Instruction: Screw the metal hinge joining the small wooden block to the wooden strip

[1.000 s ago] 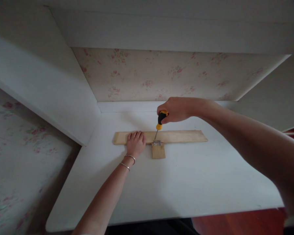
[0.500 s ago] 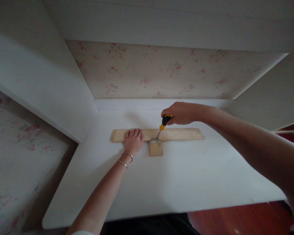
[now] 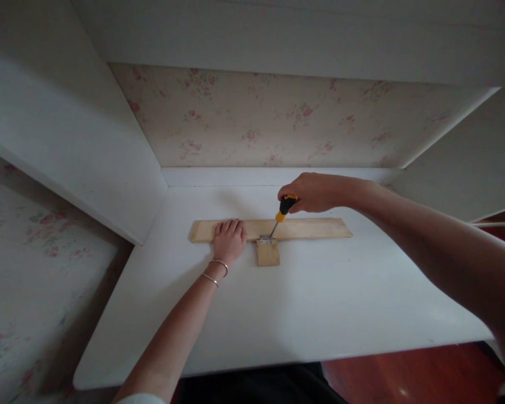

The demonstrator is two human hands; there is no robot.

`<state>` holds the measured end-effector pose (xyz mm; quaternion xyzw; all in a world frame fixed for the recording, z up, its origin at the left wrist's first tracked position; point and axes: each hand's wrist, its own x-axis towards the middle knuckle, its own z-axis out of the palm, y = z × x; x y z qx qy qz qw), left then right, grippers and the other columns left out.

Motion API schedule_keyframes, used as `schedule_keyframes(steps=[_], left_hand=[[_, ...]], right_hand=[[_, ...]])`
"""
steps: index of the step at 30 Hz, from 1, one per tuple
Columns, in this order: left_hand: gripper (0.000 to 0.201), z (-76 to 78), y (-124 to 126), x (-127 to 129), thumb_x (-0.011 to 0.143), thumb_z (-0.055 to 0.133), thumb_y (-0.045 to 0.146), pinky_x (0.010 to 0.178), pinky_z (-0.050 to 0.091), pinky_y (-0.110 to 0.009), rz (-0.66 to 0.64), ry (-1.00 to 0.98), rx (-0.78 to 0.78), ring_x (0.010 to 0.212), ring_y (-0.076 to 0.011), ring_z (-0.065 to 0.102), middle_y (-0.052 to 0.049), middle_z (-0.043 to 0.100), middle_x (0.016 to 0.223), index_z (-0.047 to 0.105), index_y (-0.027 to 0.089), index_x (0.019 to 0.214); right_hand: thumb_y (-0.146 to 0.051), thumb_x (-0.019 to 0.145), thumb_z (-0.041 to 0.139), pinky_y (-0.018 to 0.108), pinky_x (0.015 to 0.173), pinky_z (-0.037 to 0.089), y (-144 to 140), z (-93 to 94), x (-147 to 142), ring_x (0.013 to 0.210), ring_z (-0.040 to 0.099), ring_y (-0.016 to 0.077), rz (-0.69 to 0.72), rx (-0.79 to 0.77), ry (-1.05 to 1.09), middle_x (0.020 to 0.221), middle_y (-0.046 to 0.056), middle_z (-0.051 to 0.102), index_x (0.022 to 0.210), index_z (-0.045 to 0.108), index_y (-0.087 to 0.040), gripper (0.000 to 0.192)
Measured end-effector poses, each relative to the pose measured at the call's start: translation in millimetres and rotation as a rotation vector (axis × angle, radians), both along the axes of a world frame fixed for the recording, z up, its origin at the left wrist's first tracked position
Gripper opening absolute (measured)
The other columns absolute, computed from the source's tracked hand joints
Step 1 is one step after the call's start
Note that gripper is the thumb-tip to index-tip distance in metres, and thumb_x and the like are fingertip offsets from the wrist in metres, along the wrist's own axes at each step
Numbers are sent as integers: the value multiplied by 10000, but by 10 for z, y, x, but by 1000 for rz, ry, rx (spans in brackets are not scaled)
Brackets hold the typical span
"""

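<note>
A long light wooden board [image 3: 307, 228] lies across the white desk. Flat on its left half rests my left hand [image 3: 229, 238], fingers stretched out and pressing down. A small wooden block [image 3: 268, 254] sits against the board's near edge, and a metal hinge [image 3: 266, 239] spans the two. My right hand [image 3: 309, 192] is wrapped around the black and yellow handle of a screwdriver [image 3: 281, 215]. The screwdriver leans to the right, its tip down at the hinge. The screw under the tip is too small to make out.
The white desk [image 3: 235, 320] has side panels at left and right and a shelf [image 3: 278, 39] above. Floral wallpaper [image 3: 252, 120] covers the back wall. Past the near edge is a reddish wooden floor [image 3: 395, 376].
The whole view has shifted slightly. Both hands, the screwdriver, the board and the block keep the same places relative to one another.
</note>
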<state>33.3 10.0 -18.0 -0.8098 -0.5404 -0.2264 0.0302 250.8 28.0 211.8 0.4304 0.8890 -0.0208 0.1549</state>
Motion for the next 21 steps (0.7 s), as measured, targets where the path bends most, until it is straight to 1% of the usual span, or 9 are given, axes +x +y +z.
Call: schedule_keyframes(steps=[5, 7, 10, 12, 17, 21], left_hand=[[325, 0, -4, 2, 932, 331, 291, 979, 300, -425, 1, 4, 3, 1105, -233, 506, -68, 620, 1168, 605, 226, 1094], [325, -6, -5, 3, 932, 333, 296, 979, 300, -427, 1, 3, 7, 1108, -235, 503, -69, 618, 1174, 604, 226, 1097], [325, -21, -6, 4, 932, 337, 300, 983, 299, -428, -3, 1, 16, 1107, -236, 503, -69, 617, 1179, 600, 223, 1107], [324, -32, -7, 4, 932, 339, 300, 984, 297, -429, -3, -2, 22, 1102, -236, 505, -68, 618, 1178, 600, 222, 1107], [321, -49, -14, 1, 931, 342, 302, 984, 294, -434, 3, -12, 33, 1098, -239, 509, -69, 619, 1178, 596, 224, 1112], [317, -36, -25, 4, 929, 345, 296, 981, 293, -436, 7, -18, 34, 1092, -238, 514, -73, 626, 1163, 600, 224, 1103]], right_hand=[[-268, 764, 599, 259, 606, 340, -67, 11, -73, 772, 600, 184, 71, 6, -10, 843, 33, 681, 982, 669, -239, 231], [-306, 772, 597, 264, 604, 343, -113, 21, -128, 774, 601, 193, 41, 16, -33, 837, 46, 681, 981, 676, -233, 235], [-409, 757, 607, 278, 604, 354, -166, 40, -211, 781, 604, 216, -48, 40, -91, 852, 84, 680, 993, 686, -209, 319], [-447, 747, 611, 287, 613, 365, -182, 53, -248, 799, 606, 231, -79, 53, -125, 866, 100, 678, 1005, 689, -202, 364], [-531, 755, 575, 320, 633, 390, -165, 66, -271, 835, 608, 274, -92, 64, -160, 884, 124, 674, 1009, 700, -201, 435], [-576, 761, 544, 330, 660, 401, -125, 47, -280, 852, 608, 280, -91, 73, -145, 873, 134, 678, 970, 715, -174, 484]])
